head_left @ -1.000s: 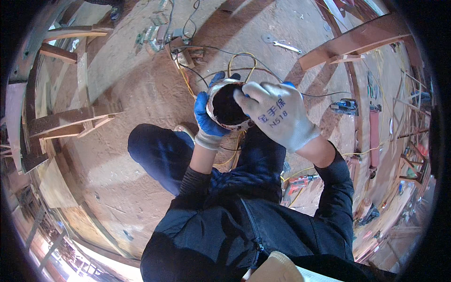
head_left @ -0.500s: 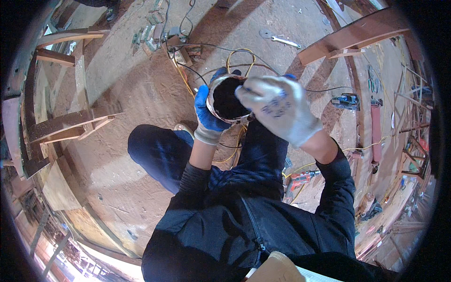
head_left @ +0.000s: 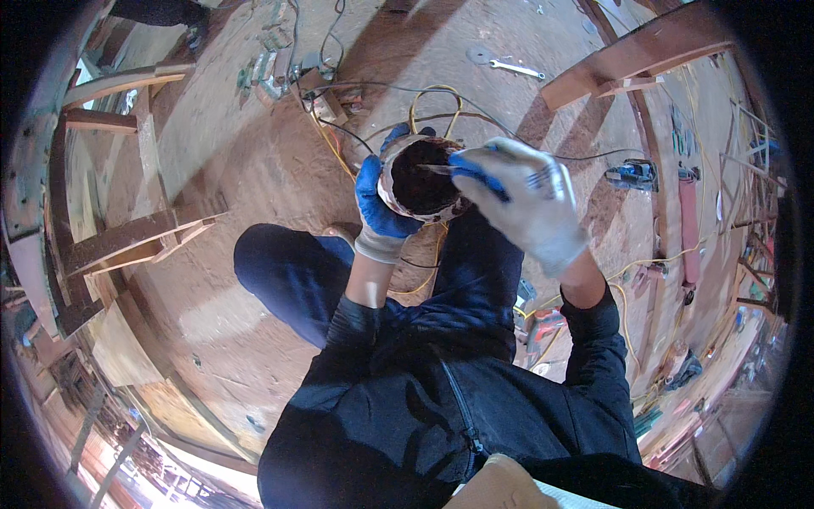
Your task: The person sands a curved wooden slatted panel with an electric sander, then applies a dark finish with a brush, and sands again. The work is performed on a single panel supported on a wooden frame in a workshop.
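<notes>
The left hand (head_left: 379, 204), gloved, curls around the side of a round pot (head_left: 388, 182), holding it just beyond the lap; glove and rim hide most of its outer wall. The right hand (head_left: 527, 199) — slightly blurred — pinches a thin stick (head_left: 437, 169), its grip end lost in the fingers. Whether its tip touches the dark inside, I cannot tell.

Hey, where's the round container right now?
In the head view, the round container is above centre, held in the left hand, with the right hand close on its right.
</notes>
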`<action>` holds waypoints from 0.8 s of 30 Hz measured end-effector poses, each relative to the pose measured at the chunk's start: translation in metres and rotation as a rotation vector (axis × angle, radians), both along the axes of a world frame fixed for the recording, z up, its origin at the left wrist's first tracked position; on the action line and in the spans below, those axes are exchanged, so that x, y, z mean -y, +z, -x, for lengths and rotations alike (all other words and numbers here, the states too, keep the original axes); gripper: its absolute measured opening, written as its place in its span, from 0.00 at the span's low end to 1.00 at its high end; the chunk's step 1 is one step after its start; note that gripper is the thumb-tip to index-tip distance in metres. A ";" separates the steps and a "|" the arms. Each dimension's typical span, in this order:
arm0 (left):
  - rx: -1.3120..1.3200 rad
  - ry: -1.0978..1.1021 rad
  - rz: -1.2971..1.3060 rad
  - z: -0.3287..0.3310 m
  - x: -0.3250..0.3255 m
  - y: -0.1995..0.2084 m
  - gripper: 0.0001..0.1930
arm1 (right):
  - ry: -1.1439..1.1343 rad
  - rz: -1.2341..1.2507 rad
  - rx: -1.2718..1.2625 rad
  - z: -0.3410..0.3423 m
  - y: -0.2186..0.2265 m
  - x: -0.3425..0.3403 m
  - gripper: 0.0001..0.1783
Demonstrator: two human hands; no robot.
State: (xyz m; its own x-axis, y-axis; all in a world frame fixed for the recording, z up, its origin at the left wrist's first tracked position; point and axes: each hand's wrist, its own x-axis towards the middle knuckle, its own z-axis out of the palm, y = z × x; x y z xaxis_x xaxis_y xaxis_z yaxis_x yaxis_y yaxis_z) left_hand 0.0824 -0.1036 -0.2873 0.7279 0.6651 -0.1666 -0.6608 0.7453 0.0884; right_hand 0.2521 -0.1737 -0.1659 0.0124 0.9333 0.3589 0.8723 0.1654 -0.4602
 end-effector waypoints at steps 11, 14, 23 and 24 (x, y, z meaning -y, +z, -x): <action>-0.147 -0.059 -0.094 0.003 0.005 -0.013 0.38 | 0.304 0.251 0.077 0.014 -0.033 -0.013 0.13; -0.130 -0.048 -0.089 -0.002 0.003 -0.009 0.34 | 0.200 0.272 0.089 0.012 -0.028 -0.013 0.13; -0.126 -0.049 -0.052 -0.003 0.003 -0.017 0.31 | 0.301 0.264 -0.125 0.001 -0.040 -0.010 0.08; -0.131 -0.056 -0.037 -0.003 0.005 -0.016 0.31 | 0.247 0.272 -0.184 -0.003 -0.044 -0.009 0.09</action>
